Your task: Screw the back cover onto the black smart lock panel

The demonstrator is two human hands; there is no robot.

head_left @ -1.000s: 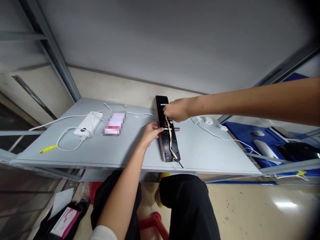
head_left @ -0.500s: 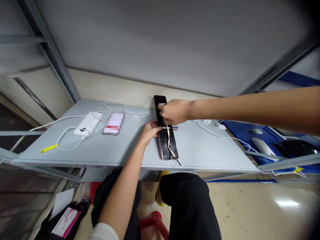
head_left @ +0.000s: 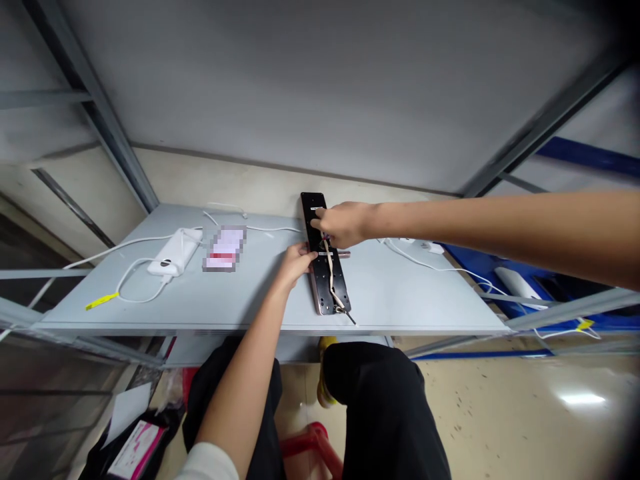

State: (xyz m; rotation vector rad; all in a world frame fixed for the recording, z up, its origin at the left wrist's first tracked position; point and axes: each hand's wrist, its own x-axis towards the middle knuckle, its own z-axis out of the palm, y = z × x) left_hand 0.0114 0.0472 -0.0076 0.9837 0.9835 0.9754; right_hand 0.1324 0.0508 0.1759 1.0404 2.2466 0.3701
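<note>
A long black panel (head_left: 340, 283), which looks like the back of an electronic door lock, lies lengthwise on the grey shelf with its screw-dotted side up. A cream-sleeved cable (head_left: 331, 273) runs down it to a dark thin tip past the near end. My left hand (head_left: 296, 263) grips the panel's left edge at mid-length, thumb on top. Above the upper half, my right hand (head_left: 343, 225) has its fingers closed around the cable's upper end, where small coloured wires show. Those fingertips partly hide the cable end. A short pinkish bar sticks out right of the panel.
On the left of the grey shelf (head_left: 260, 300) lie a white power bank (head_left: 176, 253) with a yellow-tagged cable and a blurred phone (head_left: 225, 248). White chargers (head_left: 433, 247) and cables lie at right. Metal posts frame the shelf; a red stool (head_left: 317, 443) is below.
The view has shifted slightly, so the panel sits a little further left. My right fingers have moved slightly over the wires; my left hand keeps its hold.
</note>
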